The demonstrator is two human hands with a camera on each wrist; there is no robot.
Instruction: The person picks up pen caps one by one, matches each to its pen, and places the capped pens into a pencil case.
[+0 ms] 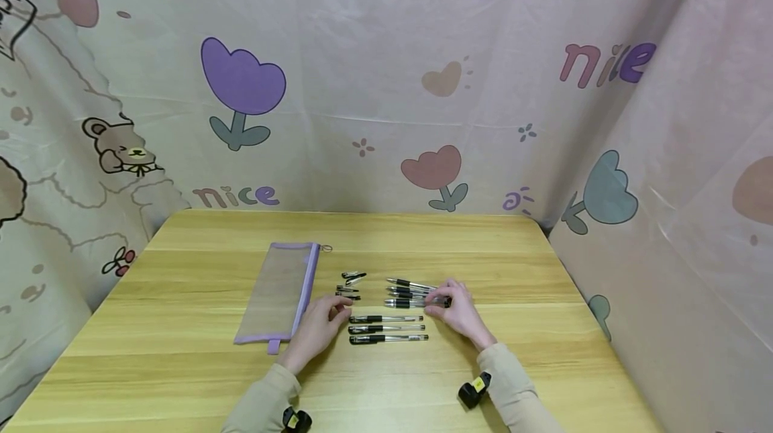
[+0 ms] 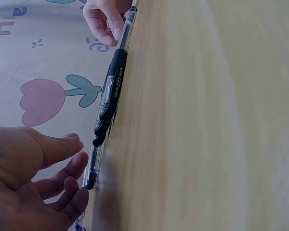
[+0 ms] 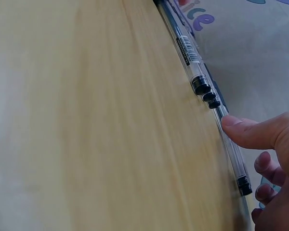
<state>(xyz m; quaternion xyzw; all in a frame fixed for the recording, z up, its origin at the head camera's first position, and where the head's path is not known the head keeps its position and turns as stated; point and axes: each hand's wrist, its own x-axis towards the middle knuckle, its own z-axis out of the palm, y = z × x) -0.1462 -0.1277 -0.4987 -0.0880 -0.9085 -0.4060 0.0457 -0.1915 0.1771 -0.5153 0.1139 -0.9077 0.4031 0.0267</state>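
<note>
L hand (image 1: 317,327) loosely bent, holding nothing, near pen caps (image 1: 348,289); R hand (image 1: 457,309) at uncapped pens (image 1: 410,295), can't tell if gripping; 3 capped pens (image 1: 386,329) betw. hands

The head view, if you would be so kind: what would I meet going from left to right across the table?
Mesh pouch → loose pen caps → uncapped pens → right sleeve.

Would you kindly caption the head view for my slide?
Left hand by loose caps, right hand at uncapped pens, mesh pouch alongside.
</note>
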